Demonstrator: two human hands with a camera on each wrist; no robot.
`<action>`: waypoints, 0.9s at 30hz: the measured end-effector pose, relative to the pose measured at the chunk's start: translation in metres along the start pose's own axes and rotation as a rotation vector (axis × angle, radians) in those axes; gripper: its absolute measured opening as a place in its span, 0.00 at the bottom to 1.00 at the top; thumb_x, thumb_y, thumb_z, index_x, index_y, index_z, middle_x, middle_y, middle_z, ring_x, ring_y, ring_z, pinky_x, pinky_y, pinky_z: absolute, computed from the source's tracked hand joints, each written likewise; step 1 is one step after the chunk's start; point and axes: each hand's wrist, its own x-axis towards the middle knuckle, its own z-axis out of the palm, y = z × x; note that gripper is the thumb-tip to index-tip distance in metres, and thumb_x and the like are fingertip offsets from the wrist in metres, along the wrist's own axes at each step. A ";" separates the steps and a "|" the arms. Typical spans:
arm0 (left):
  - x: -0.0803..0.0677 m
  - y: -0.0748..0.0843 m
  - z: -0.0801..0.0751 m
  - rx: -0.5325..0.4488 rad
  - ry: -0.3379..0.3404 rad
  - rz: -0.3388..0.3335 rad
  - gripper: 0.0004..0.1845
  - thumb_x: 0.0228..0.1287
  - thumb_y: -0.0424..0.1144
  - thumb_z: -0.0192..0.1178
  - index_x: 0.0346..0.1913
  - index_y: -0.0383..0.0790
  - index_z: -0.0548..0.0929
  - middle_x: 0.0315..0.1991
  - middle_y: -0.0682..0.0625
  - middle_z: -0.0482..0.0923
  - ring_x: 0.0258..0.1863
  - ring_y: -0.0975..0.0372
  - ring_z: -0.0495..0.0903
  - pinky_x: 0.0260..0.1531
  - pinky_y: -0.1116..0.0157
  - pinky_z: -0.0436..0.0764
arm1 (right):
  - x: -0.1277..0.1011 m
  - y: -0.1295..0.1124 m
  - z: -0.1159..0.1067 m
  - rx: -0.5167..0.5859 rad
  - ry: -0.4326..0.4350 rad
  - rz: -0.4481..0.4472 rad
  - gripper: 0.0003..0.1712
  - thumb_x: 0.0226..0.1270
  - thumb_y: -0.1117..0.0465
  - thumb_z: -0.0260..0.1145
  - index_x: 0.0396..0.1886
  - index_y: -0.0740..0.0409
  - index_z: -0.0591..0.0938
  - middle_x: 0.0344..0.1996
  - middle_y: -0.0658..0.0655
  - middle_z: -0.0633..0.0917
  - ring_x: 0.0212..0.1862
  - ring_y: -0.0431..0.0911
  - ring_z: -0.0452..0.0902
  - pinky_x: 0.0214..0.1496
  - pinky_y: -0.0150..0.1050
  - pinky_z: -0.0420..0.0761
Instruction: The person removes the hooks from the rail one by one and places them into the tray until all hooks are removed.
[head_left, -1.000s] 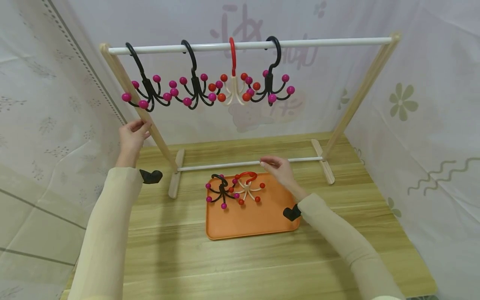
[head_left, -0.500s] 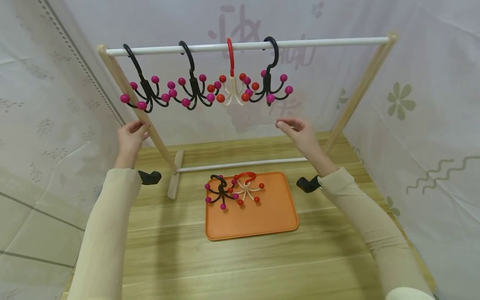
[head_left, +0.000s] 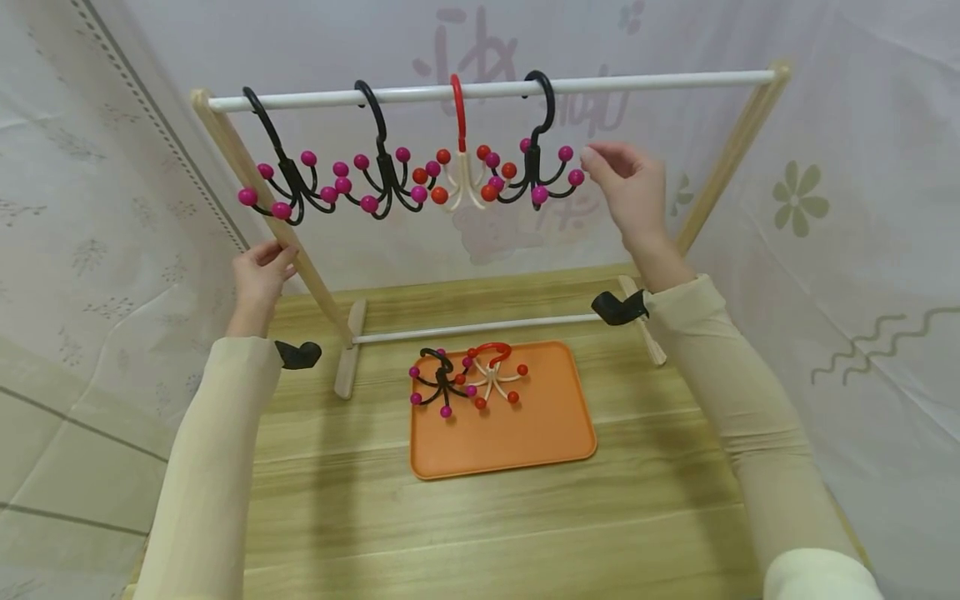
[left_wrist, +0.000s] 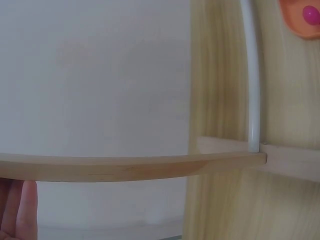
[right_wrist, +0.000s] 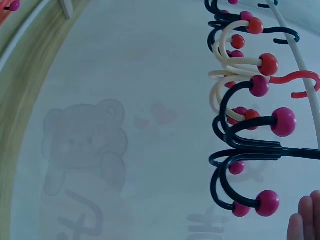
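Note:
A wooden rack with a white top rail (head_left: 645, 81) stands on the table. Three black hooks with pink balls and one red-and-cream hook (head_left: 461, 167) hang from it. My right hand (head_left: 600, 167) is raised just right of the rightmost black hook (head_left: 536, 158), fingers loosely bent and holding nothing. In the right wrist view that black hook (right_wrist: 250, 150) hangs close in front of a fingertip (right_wrist: 305, 220). My left hand (head_left: 277, 258) grips the rack's left wooden leg (head_left: 300, 250); in the left wrist view the leg (left_wrist: 125, 167) crosses above my fingers (left_wrist: 25, 210).
An orange tray (head_left: 525, 433) lies on the wooden table under the rack, with a black hook (head_left: 438, 383) and a red-and-cream hook (head_left: 491, 375) in its far left part. A white lower rail (head_left: 480, 327) joins the rack's feet. Patterned cloth walls surround the table.
My right hand has risen from the lower rail by the tray to the rightmost black hook on the top rail. The left hand has stayed on the leg.

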 end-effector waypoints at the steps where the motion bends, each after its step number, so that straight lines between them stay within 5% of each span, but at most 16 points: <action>1: 0.000 0.000 0.000 -0.001 0.000 0.001 0.27 0.58 0.45 0.56 0.57 0.35 0.70 0.50 0.46 0.71 0.51 0.58 0.69 0.47 0.69 0.72 | 0.000 -0.005 0.001 -0.031 0.000 0.024 0.13 0.56 0.59 0.66 0.38 0.61 0.81 0.33 0.52 0.82 0.40 0.45 0.75 0.46 0.32 0.74; 10: 0.001 -0.001 0.000 -0.066 -0.005 0.014 0.26 0.56 0.43 0.58 0.56 0.33 0.71 0.46 0.48 0.74 0.49 0.59 0.70 0.46 0.69 0.72 | 0.010 -0.032 0.011 -0.160 -0.006 0.085 0.17 0.55 0.55 0.66 0.42 0.59 0.81 0.39 0.53 0.81 0.44 0.43 0.73 0.48 0.31 0.71; 27: 0.001 -0.003 0.001 -0.103 0.000 0.034 0.26 0.55 0.42 0.59 0.55 0.31 0.72 0.43 0.50 0.75 0.47 0.60 0.72 0.42 0.73 0.74 | 0.040 -0.017 0.034 -0.163 0.022 0.054 0.19 0.50 0.53 0.70 0.41 0.56 0.82 0.36 0.51 0.82 0.40 0.40 0.75 0.42 0.30 0.74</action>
